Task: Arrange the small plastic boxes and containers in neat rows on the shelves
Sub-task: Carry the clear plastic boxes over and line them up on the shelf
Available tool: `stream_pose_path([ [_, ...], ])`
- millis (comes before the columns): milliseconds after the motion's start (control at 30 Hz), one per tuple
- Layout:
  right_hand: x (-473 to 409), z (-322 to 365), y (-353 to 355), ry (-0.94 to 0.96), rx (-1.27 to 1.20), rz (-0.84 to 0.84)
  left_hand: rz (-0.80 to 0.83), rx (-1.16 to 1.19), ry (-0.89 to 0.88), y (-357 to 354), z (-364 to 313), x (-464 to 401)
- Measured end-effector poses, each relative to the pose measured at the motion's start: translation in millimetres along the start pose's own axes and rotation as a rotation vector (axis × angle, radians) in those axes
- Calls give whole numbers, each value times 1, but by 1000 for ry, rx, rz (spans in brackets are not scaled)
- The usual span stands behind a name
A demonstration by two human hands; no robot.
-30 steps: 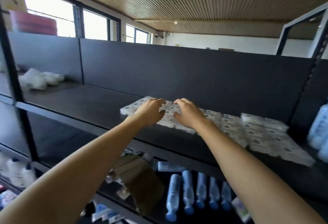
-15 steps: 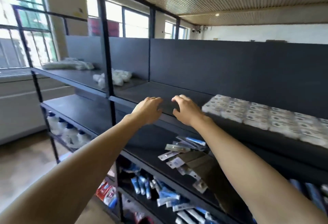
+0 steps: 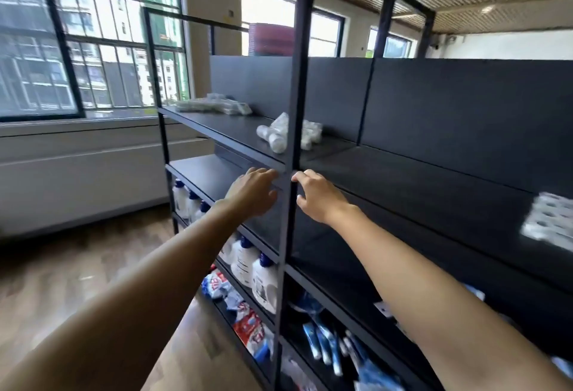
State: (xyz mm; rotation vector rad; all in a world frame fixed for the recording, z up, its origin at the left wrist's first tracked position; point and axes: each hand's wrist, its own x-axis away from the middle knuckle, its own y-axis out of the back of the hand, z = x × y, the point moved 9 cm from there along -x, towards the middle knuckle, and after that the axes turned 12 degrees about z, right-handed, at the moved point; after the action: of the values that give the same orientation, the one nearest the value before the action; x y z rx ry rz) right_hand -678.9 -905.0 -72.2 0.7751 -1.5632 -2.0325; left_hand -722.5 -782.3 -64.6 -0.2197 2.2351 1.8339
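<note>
Both arms reach forward at a black metal shelf unit (image 3: 403,179). My left hand (image 3: 252,192) hovers left of the black upright post (image 3: 293,142), fingers loosely bent, holding nothing. My right hand (image 3: 317,196) is just right of that post, fingers relaxed and empty. A loose pile of small clear plastic containers (image 3: 286,133) lies on the upper shelf above the hands. Another clear pile (image 3: 214,105) sits further left on that shelf. Rows of small white boxes (image 3: 548,220) lie flat at the far right.
White bottles with blue caps (image 3: 251,263) stand on a lower shelf. Blue tubes (image 3: 325,347) and red-blue packets (image 3: 248,325) fill the bottom shelves. Wooden floor (image 3: 62,282) lies to the left, with large windows (image 3: 93,49) behind.
My view and both hands have swung left, away from the rows of white boxes, which now sit at the far right edge. The hands now flank the upright post.
</note>
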Motion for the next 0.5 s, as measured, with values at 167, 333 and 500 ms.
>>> stream_pose_path([
  [167,-102,29,-23,74,-28,-40,5,-85,66,7,86,-36],
  [333,-196,43,-30,78,-71,-58,47,-148,98,22,158,-88],
  [500,-284,67,-30,130,-25,-104,0,-181,158,38,231,-129],
])
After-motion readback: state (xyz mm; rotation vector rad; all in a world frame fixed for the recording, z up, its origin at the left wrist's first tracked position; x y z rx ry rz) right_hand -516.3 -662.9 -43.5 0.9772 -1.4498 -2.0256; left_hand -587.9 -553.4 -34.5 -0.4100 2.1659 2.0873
